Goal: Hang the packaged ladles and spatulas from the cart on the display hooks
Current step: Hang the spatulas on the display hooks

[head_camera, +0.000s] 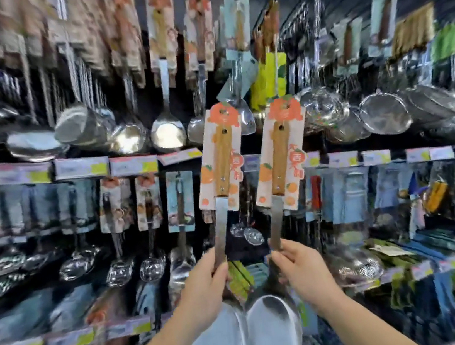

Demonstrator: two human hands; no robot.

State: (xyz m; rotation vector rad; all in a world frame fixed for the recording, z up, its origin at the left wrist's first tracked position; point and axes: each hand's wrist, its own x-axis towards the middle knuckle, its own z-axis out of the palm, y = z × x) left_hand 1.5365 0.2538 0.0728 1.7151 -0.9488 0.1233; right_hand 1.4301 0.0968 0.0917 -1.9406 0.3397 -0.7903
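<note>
Holding two packaged spatulas upright before the display wall, I pinch one steel shank in each hand. My left hand (206, 280) has fingers and thumb curled round the shank of the left spatula (221, 170); my right hand (301, 267) grips the right spatula (279, 162) the same way. Both blades point down toward me, pale and broad, side by side and nearly touching just beneath my wrists. The wooden handles stand up, each backed by an orange-and-white card (285, 111) printed with oranges and red characters, too blurred for me to read.

The two cards are close together with a narrow dark gap between them. Beyond them hang the upper row of ladles (168, 134) and, far right, wire strainers (384, 112). Shelf-edge price labels (131, 165) run left to right in strips; their print is unreadable. A lower row of carded utensils (148, 201) hangs left of my spatulas, probably on hooks hidden by the cards.
</note>
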